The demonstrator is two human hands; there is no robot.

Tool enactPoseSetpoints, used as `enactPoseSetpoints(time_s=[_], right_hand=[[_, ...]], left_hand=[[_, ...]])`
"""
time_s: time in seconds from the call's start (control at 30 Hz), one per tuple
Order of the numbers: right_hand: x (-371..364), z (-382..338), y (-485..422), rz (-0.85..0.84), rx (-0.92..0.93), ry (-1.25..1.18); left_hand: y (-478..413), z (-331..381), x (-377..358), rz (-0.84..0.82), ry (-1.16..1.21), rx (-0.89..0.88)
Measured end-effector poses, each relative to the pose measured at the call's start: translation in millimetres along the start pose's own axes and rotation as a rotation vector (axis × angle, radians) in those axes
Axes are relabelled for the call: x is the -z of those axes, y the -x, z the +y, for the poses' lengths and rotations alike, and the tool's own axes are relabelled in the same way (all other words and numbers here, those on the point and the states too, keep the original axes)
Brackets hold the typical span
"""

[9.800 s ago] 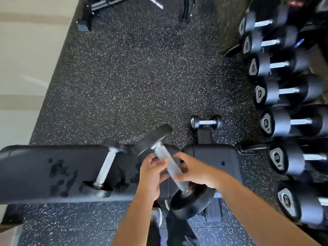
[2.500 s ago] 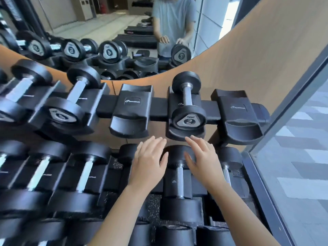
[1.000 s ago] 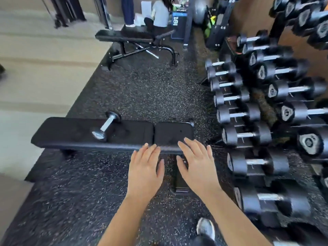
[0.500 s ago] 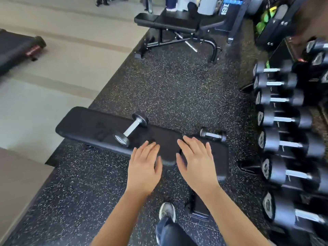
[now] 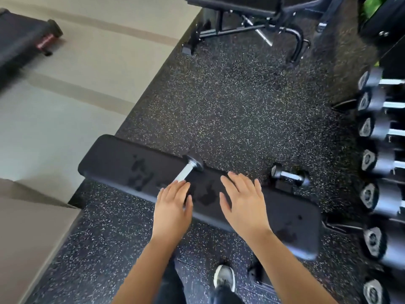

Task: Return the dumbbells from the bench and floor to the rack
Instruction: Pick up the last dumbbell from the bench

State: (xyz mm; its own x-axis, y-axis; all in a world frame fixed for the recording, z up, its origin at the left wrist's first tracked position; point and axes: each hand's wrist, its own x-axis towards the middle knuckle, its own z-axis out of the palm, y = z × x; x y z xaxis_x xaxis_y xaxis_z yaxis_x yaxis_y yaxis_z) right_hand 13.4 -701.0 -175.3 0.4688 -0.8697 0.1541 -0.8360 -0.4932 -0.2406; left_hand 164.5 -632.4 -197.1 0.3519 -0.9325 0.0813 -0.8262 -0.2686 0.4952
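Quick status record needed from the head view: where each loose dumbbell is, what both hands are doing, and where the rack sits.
bench dumbbell: lies on the bench, handle partly hidden by the left hand
floor dumbbell: small one on the floor just beyond the bench
left hand: open, empty, over the bench dumbbell's near end
right hand: open, empty, over the bench pad
rack: along the right edge, holding a row of dumbbells

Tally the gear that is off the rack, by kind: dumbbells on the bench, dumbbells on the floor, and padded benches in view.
Dumbbell on the bench: 1
Dumbbell on the floor: 1
Padded benches: 2, the near bench and the far bench
Total: 4
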Motion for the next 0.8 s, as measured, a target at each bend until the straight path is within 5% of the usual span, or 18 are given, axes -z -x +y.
enactPoseSetpoints(time_s=[0.23,0.43,0.67,0.8], right_hand=[[-70.9,-43.0,-69.7,-0.01,-0.122,0.052],[-143.2,-63.6,-106.0,-0.064,-0.308,-0.047],[-237.8,-50.9,-113.1,-0.189,-0.431,-0.189],[-294.4,-43.5,-115.6,-0.317,-0.521,-0.376]], left_hand=[[-87.7,-81.3,-11.1,-0.105,0.12,-0.041],[-139.1,-144.4,-50.8,-0.367,0.109,-0.105],[-163.0,-203.3,-122.5,-0.587,0.199,0.042],[-176.6,-226.2,-162.0,-0.742,0.392,0.3]])
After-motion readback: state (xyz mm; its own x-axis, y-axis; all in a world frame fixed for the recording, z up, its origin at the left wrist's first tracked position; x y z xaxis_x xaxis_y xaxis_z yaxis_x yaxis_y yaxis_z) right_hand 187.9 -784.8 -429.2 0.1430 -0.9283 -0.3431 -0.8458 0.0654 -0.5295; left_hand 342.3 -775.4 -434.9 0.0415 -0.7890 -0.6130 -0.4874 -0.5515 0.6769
